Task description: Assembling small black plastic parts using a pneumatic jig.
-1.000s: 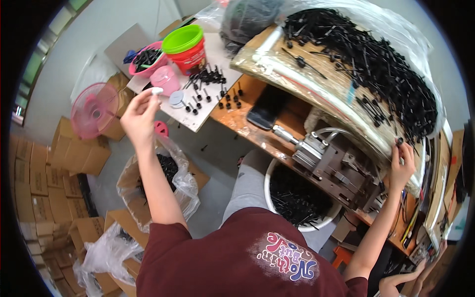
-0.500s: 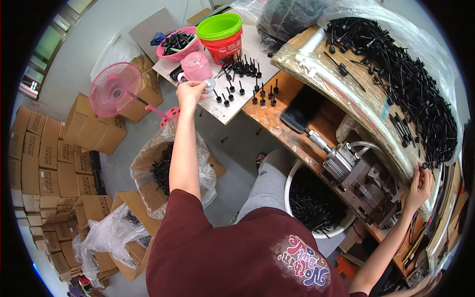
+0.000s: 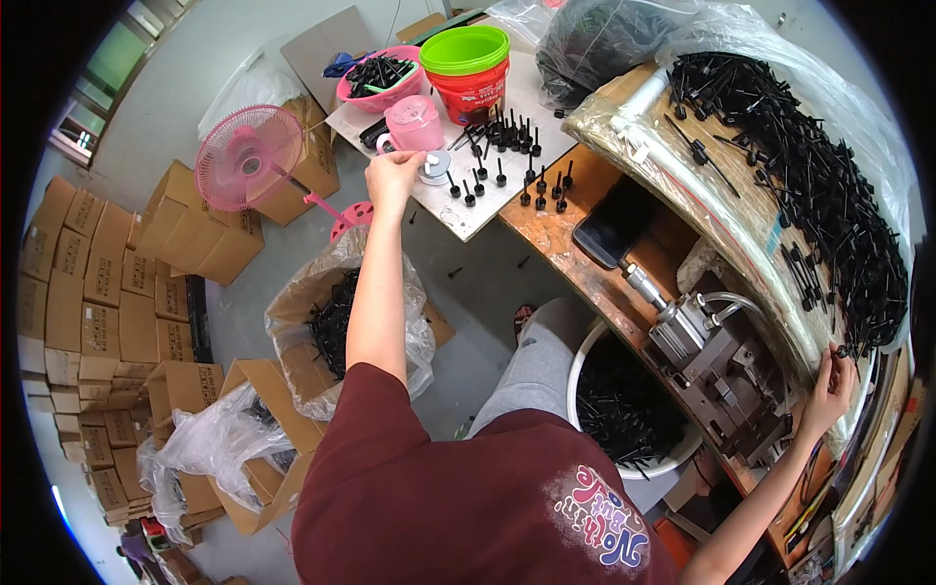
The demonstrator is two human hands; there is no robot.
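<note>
At the corner of the white table, my left hand (image 3: pixel 392 178) has its fingertips closed on a small white part at the top of a round grey-white disc (image 3: pixel 436 170). A pink mug (image 3: pixel 413 123) stands just behind this hand. Several black thin-stemmed parts (image 3: pixel 480 174) with round heads stand upright to its right. Far to the right, my right hand (image 3: pixel 831 392) pinches a small black round-headed part (image 3: pixel 841 352) at the lower end of the heap of similar black parts (image 3: pixel 824 175) on the raised board.
On the wooden bench sit a dark phone (image 3: pixel 612 222) and a metal clamping fixture (image 3: pixel 717 366). A white-rimmed tub (image 3: pixel 572 385) of black parts is beside my leg. A pink fan (image 3: pixel 249 158), a bag-lined box (image 3: pixel 283 322) and stacked cartons (image 3: pixel 107 302) stand left.
The whole view has shifted slightly, with the table and bench now further right. Both hands keep nearly the same places beside the disc and the heap.
</note>
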